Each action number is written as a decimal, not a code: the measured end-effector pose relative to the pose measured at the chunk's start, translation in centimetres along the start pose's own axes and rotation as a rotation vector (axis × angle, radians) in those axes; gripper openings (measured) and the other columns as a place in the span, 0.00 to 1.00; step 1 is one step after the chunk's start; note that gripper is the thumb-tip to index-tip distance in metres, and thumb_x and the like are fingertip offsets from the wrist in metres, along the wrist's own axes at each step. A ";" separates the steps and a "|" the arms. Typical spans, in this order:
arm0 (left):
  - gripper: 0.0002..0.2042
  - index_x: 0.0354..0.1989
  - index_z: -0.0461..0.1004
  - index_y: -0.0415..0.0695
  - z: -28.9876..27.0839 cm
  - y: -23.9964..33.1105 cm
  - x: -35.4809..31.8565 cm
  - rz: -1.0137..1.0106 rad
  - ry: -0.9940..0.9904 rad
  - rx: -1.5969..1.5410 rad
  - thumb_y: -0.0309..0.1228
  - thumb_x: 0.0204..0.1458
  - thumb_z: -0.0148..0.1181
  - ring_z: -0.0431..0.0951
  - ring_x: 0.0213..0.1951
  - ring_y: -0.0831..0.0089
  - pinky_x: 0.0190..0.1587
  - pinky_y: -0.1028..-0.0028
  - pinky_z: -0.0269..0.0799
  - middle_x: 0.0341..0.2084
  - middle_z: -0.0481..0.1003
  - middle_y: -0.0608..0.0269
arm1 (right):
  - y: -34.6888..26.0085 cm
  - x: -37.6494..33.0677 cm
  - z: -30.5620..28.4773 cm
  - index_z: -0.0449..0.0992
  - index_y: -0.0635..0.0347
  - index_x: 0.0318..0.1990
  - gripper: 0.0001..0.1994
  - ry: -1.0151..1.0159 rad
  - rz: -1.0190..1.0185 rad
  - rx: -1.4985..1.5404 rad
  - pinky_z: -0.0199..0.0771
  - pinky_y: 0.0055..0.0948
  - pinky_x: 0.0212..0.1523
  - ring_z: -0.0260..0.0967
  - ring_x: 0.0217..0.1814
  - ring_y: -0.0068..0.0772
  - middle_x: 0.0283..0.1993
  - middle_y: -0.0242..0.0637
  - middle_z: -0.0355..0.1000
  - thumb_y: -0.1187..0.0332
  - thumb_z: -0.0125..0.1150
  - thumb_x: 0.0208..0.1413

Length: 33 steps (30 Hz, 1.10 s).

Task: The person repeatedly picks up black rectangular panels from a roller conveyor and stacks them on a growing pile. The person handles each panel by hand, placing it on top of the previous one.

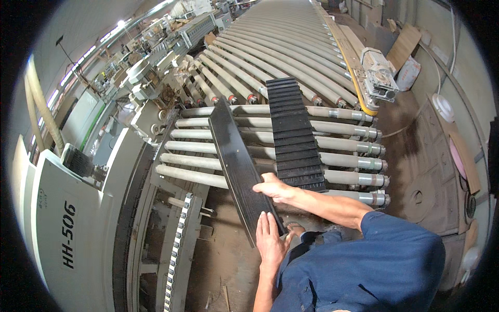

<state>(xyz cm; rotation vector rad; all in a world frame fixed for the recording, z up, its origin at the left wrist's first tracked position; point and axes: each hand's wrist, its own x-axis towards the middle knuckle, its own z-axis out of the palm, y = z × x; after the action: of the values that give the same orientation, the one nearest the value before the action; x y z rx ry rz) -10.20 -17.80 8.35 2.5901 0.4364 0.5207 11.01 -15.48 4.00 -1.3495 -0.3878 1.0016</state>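
A long, narrow black board slants across the near rollers, its close end jutting out past them toward me. My right hand grips its right edge partway along, thumb on the top face and the other fingers hidden beneath. Closer to me, my left hand holds the near end, with its fingers laid over the top face and the thumb at the edge. Just right of this board, a row of overlapping black boards lies on the rollers, apart from my hands.
Pale rollers run crosswise under the boards, and a longer roller conveyor stretches away behind. At left stands a large white machine with a roller-studded rail. A motor sits at the conveyor's right side.
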 end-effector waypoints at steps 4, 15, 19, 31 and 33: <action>0.45 0.66 0.57 0.32 -0.1 -5.2 -1.7 -0.279 -0.019 -0.180 0.48 0.45 0.71 0.49 0.70 0.44 0.70 0.54 0.48 0.68 0.50 0.35 | -1.5 -2.3 -2.4 0.75 0.68 0.31 0.04 0.010 -0.104 0.353 0.71 0.27 0.25 0.69 0.27 0.25 0.28 0.34 0.72 0.78 0.60 0.45; 0.14 0.42 0.76 0.35 3.7 -5.7 5.4 -0.759 -0.046 -1.227 0.37 0.62 0.56 0.76 0.32 0.78 0.35 0.75 0.71 0.33 0.79 0.64 | -2.4 -5.2 -9.9 0.73 0.64 0.38 0.10 0.163 -0.316 0.230 0.72 0.23 0.32 0.70 0.32 0.20 0.34 0.30 0.72 0.69 0.63 0.52; 0.16 0.45 0.75 0.33 4.6 -5.2 10.2 -0.601 -0.136 -1.026 0.36 0.61 0.58 0.72 0.33 0.81 0.35 0.77 0.68 0.32 0.76 0.66 | -1.3 -3.6 -13.9 0.73 0.65 0.45 0.14 0.226 -0.386 0.298 0.72 0.24 0.40 0.70 0.38 0.21 0.39 0.30 0.73 0.65 0.63 0.55; 0.16 0.41 0.75 0.34 9.3 -4.1 17.1 -0.567 -0.279 -0.932 0.39 0.61 0.56 0.70 0.33 0.78 0.38 0.74 0.67 0.30 0.75 0.65 | 1.0 -0.3 -21.1 0.74 0.68 0.48 0.18 0.563 -0.322 0.009 0.74 0.28 0.44 0.73 0.40 0.27 0.42 0.34 0.76 0.62 0.62 0.57; 0.21 0.48 0.73 0.30 8.0 -4.7 16.9 -0.517 -0.422 -0.665 0.39 0.58 0.58 0.75 0.44 0.64 0.50 0.67 0.69 0.43 0.77 0.50 | -1.5 -2.4 -19.0 0.72 0.70 0.51 0.20 0.867 -0.357 -0.591 0.71 0.36 0.52 0.72 0.50 0.37 0.50 0.45 0.74 0.63 0.61 0.57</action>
<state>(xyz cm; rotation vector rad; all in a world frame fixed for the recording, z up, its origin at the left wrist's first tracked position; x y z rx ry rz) 7.10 -10.26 4.24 1.7815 0.6263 -0.0679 24.40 -29.01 1.63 -2.0053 -0.2430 -0.0660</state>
